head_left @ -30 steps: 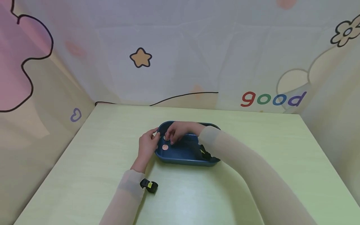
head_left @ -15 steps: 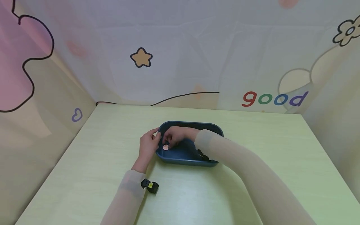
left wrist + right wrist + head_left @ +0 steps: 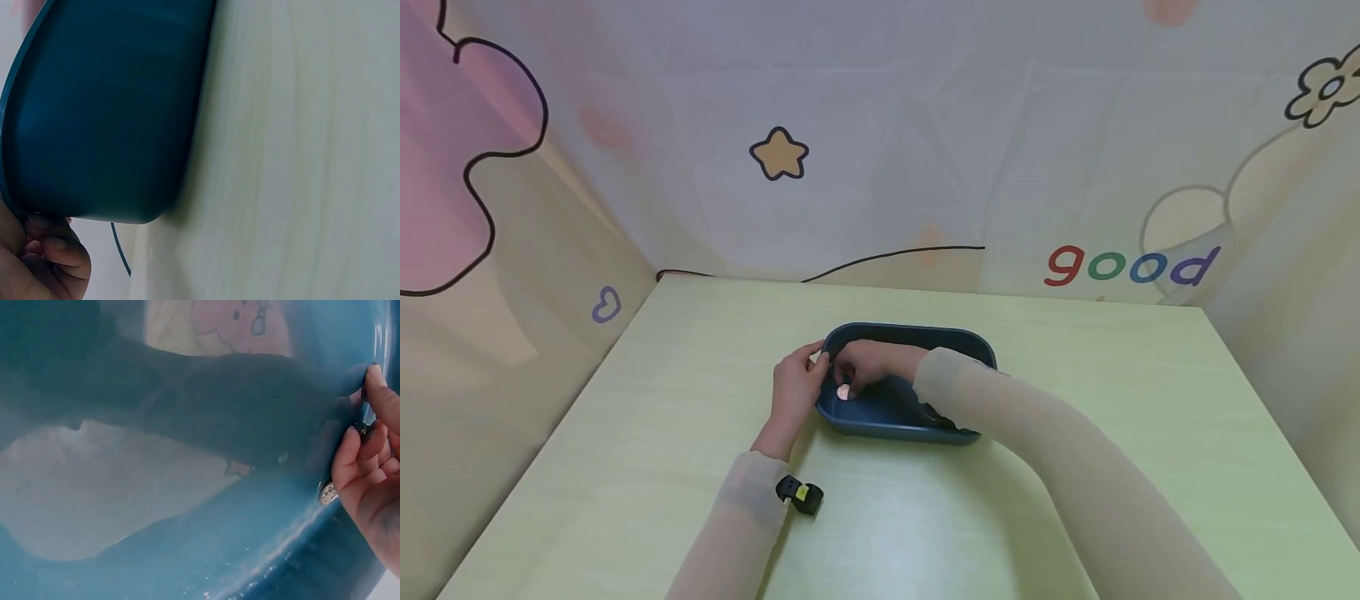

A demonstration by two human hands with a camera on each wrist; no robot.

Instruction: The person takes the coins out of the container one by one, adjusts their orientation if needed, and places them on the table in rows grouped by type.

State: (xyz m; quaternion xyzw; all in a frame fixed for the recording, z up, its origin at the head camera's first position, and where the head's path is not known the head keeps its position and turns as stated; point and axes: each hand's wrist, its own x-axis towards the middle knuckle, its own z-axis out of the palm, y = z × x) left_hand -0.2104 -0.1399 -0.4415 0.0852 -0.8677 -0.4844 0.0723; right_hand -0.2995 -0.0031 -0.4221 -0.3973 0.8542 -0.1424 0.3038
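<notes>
Dark blue, the tray (image 3: 898, 432) sits on the pale table (image 3: 625, 417), the left hand (image 3: 796, 385) pinching its left rim. Inside that same end, the right hand (image 3: 865, 362) reaches down with bent fingers, partly covering a coin (image 3: 843, 392) near the tray's left wall; whether those fingers pinch anything, I cannot tell.

I face a creased, pale backdrop (image 3: 880, 108) printed with an outlined orange star (image 3: 779, 153), a flower (image 3: 1321, 88) and the multicoloured word "good" (image 3: 1131, 265); soft light (image 3: 880, 525) gleams on the pale green tabletop (image 3: 1150, 375) below me.
</notes>
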